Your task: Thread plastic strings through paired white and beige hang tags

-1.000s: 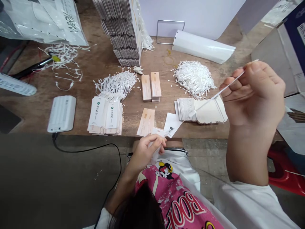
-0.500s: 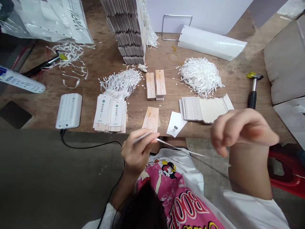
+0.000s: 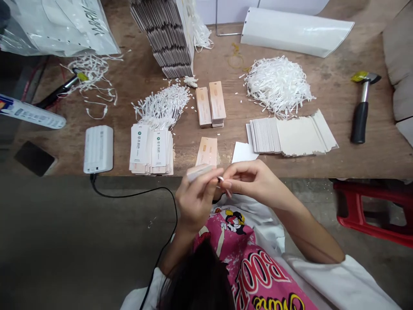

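White card [image 3: 197, 172] in left hand [image 3: 195, 201], thin string [image 3: 221, 178] in right hand [image 3: 254, 183], narrow grips.

Single view: head-worn camera, looking forward and steeply down. Shirt [image 3: 240, 245] lies close below, toward five o'clock; left hand [image 3: 195, 202] and right hand [image 3: 254, 181] near dial centre; table [image 3: 338, 86] spans nine through three, beyond.

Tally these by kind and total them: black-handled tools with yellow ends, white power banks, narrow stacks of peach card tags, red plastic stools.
Black-handled tools: 2
White power bank: 1
Narrow peach tag stacks: 2
Red plastic stool: 1
Total: 6
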A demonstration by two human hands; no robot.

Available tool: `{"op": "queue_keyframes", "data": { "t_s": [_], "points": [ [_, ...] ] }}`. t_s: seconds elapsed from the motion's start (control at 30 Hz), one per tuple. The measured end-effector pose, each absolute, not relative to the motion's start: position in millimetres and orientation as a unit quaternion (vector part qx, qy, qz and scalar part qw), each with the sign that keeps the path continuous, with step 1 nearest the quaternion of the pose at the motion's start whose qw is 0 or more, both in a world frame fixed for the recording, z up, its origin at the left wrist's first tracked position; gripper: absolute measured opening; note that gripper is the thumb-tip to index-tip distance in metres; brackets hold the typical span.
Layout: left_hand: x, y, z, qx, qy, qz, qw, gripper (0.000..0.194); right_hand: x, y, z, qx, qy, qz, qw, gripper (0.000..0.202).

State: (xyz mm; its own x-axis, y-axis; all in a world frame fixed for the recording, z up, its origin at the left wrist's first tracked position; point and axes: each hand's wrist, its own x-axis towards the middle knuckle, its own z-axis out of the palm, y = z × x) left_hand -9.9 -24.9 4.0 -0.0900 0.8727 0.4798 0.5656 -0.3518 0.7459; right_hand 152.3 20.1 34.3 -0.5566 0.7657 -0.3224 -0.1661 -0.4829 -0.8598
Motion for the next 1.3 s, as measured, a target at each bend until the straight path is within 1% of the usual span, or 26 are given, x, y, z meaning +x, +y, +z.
{"op": "queue_keyframes", "data": {
  "t_s": [0.07, 0.13, 0.17, 0.23, 0.33, 0.4, 0.57, 0.67, 0.93, 1.07, 1.3],
  "points": [
    [-5, -25, -1, 0.602, 0.567, 0.502, 0.253, 0.037, 149, 17, 33, -0.370, -0.361, 0.794, 0.319, 0.020],
    [-1, -25, -6, 0.556, 0.574, 0.505, 0.326, 0.049, 145, 16, 30, -0.381, -0.333, 0.796, 0.333, 0.021],
    [1, -26, -9, 0.541, 0.581, 0.500, 0.346, 0.051, 143, 15, 28, -0.385, -0.325, 0.797, 0.334, 0.021],
    [2, -27, -12, 0.531, 0.599, 0.474, 0.366, 0.042, 140, 14, 23, -0.387, -0.310, 0.802, 0.333, 0.021],
    [2, -29, -13, 0.534, 0.613, 0.446, 0.375, 0.027, 137, 12, 16, -0.382, -0.294, 0.808, 0.338, 0.019],
    [2, -29, -12, 0.537, 0.611, 0.446, 0.373, 0.023, 137, 11, 15, -0.376, -0.296, 0.808, 0.343, 0.017],
    [5, -29, -10, 0.555, 0.602, 0.422, 0.389, 0.027, 142, 11, 18, -0.372, -0.325, 0.807, 0.325, 0.019],
    [6, -30, -10, 0.556, 0.604, 0.407, 0.400, 0.030, 144, 11, 18, -0.376, -0.320, 0.805, 0.330, 0.019],
    [9, -29, -10, 0.547, 0.603, 0.417, 0.405, 0.031, 148, 11, 15, -0.349, -0.330, 0.819, 0.314, 0.017],
    [10, -29, -7, 0.535, 0.621, 0.402, 0.408, 0.025, 150, 10, 15, -0.358, -0.307, 0.821, 0.322, 0.016],
    [10, -31, -7, 0.518, 0.632, 0.414, 0.400, 0.020, 151, 5, 6, -0.376, -0.282, 0.812, 0.346, 0.018]
  ]
}}
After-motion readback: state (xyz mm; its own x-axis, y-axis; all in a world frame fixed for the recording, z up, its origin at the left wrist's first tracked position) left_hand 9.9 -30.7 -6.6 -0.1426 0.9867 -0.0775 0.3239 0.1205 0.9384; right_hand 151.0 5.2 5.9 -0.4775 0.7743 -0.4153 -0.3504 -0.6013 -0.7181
